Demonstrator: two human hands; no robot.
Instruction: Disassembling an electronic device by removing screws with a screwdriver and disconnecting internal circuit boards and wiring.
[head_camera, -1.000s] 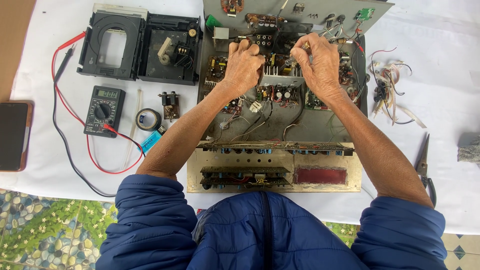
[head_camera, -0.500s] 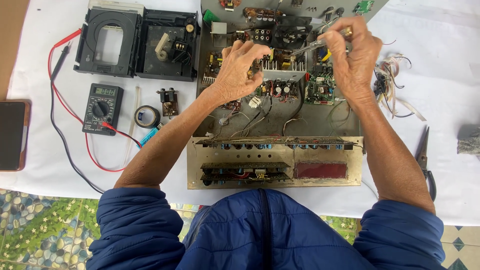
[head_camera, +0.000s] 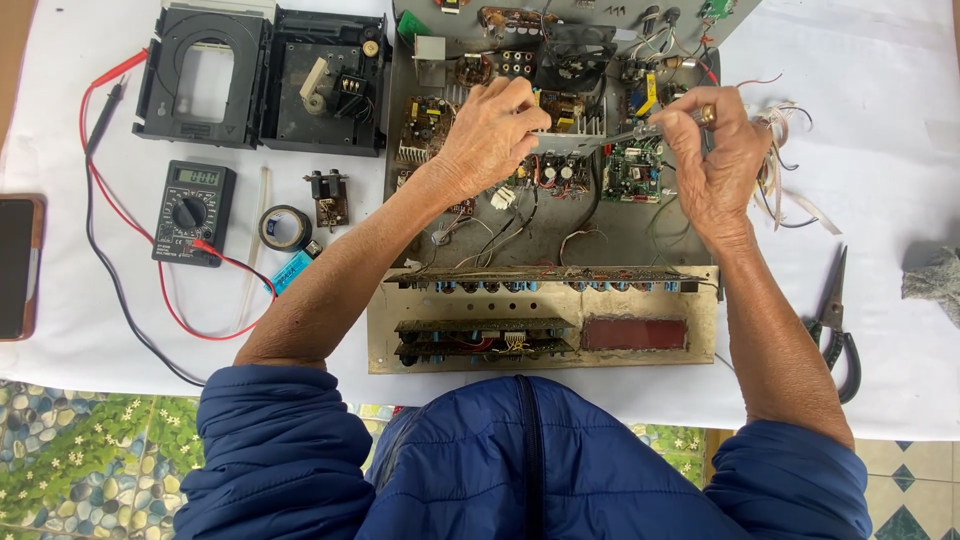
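Note:
An opened metal amplifier chassis (head_camera: 620, 230) full of circuit boards and wires lies in front of me on a white cloth. My left hand (head_camera: 490, 135) rests on the boards near the silver heat sink (head_camera: 570, 143), fingers pinching at its left end. My right hand (head_camera: 715, 165) holds a thin metal tool (head_camera: 630, 135), maybe tweezers or a screwdriver, whose tip points left toward the heat sink. A small green circuit board (head_camera: 630, 172) sits just below that tool.
A black multimeter (head_camera: 192, 212) with red and black leads, a roll of black tape (head_camera: 284, 226), a small part (head_camera: 328, 195) and an opened black disc drive (head_camera: 265, 75) lie at the left. A phone (head_camera: 18, 265) is at the far left, loose wires (head_camera: 790, 160) and scissors (head_camera: 835, 320) at the right.
My right hand has moved right and slightly down, drawing the thin tool out from the chassis middle. The left hand stays on the boards by the heat sink.

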